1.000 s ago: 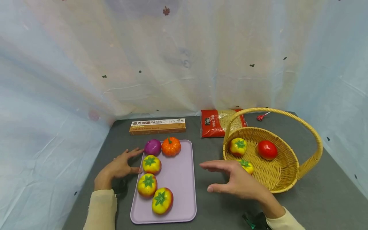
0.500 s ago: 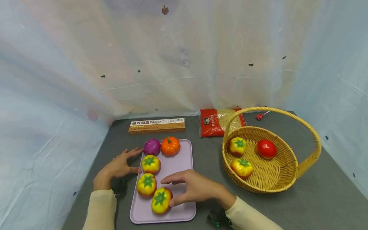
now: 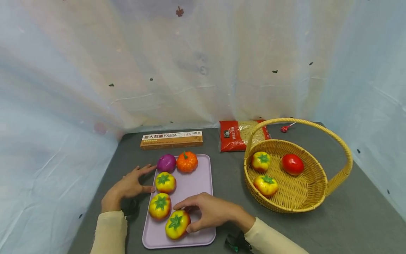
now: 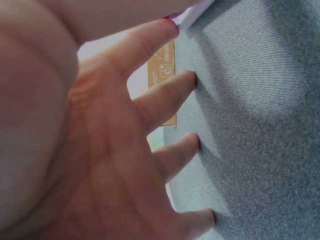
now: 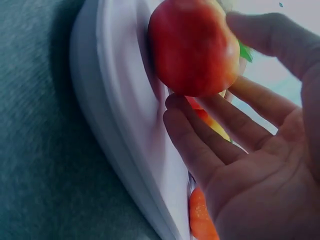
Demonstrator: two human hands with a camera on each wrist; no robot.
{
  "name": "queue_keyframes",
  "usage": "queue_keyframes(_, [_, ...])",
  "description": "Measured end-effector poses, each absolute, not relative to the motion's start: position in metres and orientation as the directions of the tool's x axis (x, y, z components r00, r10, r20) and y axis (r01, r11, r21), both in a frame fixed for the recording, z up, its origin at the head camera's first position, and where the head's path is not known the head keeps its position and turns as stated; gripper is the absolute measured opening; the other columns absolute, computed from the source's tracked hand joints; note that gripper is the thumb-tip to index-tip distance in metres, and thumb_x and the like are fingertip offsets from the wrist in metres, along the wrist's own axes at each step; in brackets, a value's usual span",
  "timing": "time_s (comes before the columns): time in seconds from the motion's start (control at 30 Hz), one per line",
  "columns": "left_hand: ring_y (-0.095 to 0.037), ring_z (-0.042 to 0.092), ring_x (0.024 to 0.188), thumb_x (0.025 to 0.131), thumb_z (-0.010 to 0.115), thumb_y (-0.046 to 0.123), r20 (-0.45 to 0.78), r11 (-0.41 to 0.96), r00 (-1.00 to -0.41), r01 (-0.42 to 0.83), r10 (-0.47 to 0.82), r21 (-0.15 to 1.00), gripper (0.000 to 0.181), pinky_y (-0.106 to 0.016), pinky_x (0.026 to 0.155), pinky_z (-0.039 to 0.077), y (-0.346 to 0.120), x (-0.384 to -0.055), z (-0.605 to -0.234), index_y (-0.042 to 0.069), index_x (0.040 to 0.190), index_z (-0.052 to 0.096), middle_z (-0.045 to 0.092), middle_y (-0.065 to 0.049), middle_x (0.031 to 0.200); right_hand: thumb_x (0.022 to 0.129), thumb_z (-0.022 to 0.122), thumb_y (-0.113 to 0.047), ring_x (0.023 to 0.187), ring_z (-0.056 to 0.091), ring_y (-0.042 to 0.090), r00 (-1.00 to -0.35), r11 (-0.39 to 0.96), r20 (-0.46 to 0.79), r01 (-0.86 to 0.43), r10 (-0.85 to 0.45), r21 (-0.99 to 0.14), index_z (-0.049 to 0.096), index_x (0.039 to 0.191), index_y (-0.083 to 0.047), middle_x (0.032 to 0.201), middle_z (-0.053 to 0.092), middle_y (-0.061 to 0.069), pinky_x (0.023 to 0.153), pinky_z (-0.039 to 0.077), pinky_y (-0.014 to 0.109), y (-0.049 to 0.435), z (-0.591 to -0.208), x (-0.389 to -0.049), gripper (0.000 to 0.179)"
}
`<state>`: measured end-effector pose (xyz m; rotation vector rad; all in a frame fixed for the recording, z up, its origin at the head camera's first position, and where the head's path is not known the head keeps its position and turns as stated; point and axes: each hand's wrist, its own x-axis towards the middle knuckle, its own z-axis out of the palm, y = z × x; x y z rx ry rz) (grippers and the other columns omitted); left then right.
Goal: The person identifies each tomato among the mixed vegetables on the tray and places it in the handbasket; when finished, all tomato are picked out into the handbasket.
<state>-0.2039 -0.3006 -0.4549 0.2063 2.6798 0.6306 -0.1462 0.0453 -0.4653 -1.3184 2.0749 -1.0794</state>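
On the lilac tray (image 3: 198, 183) sit several toy fruits and vegetables. My right hand (image 3: 212, 211) has its thumb and fingers around the front persimmon (image 3: 176, 225), yellow-red with a green leaf top. In the right wrist view, the thumb touches one side of that persimmon (image 5: 192, 47) and the fingers lie against another. Fingers spread, my left hand (image 3: 130, 183) rests at the tray's left edge, index fingertip beside the purple onion (image 3: 166, 163). Two more persimmons, a middle one (image 3: 166, 182) and a lower one (image 3: 160, 206), line the tray's left side. An orange pumpkin (image 3: 187, 162) stands beside the onion.
Right of the tray stands a wicker basket (image 3: 304, 206) with a tall handle, holding two persimmons (image 3: 265, 185) and a red tomato-like fruit (image 3: 292, 164). Behind are a pasta box (image 3: 171, 140), a red pasta bag (image 3: 233, 137) and a lollipop (image 3: 284, 128). Plastic sheeting (image 3: 203, 70) surrounds the table.
My right hand has moved left from beside the basket, over the tray, and come down around the front persimmon. The left hand has stayed at the tray's edge.
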Motion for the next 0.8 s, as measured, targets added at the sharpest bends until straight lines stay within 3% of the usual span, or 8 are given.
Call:
queue_keyframes(0.2, [-0.063,0.015,0.162,0.089,0.089,0.047,-0.324,0.886,-0.919,0.057,0.227,0.460,0.094,-0.094,0.116,0.010,-0.302,-0.204,-0.454,0.025,0.169,0.045,0.030,-0.021,0.179,0.094,0.088,-0.017,0.116,0.064,-0.007,-0.451,0.235,0.050,-0.553,-0.891,-0.799,0.069,0.143,-0.018,0.135,0.074,-0.010,0.107,0.056,0.020,0.041,-0.465,-0.145,0.052])
queue_keyframes(0.4, [-0.063,0.015,0.162,0.088,0.089,0.046,-0.325,0.885,-0.918,0.055,0.227,0.463,0.094,-0.094,0.116,0.010,-0.301,-0.203,-0.454,0.024,0.168,0.046,0.031,-0.021,0.179,0.094,0.089,-0.019,0.126,0.065,-0.004,-0.438,0.238,0.032,-0.546,-0.898,-0.803,0.062,0.151,-0.017,0.144,0.072,-0.007,0.112,0.054,0.021,0.038,-0.464,-0.143,0.063])
queue_keyframes(0.57, [-0.064,0.015,0.162,0.089,0.089,0.045,-0.332,0.885,-0.918,0.044,0.219,0.463,0.094,-0.094,0.116,0.010,-0.301,-0.203,-0.454,0.024,0.169,0.046,0.030,-0.021,0.179,0.095,0.088,-0.023,0.118,0.061,-0.007,-0.423,0.243,0.033,-0.580,-0.905,-0.778,0.066,0.150,-0.020,0.143,0.071,-0.013,0.110,0.053,0.020,0.038,-0.464,-0.143,0.059])
queue_keyframes(0.8, [-0.063,0.015,0.162,0.088,0.089,0.046,-0.335,0.889,-0.918,0.039,0.211,0.455,0.093,-0.094,0.117,0.011,-0.300,-0.203,-0.455,0.026,0.169,0.046,0.030,-0.021,0.179,0.095,0.088,-0.024,0.115,0.063,-0.007,-0.471,0.244,0.033,-0.514,-0.881,-0.823,0.069,0.145,-0.022,0.137,0.073,-0.014,0.107,0.056,0.021,0.051,-0.456,-0.138,0.053])
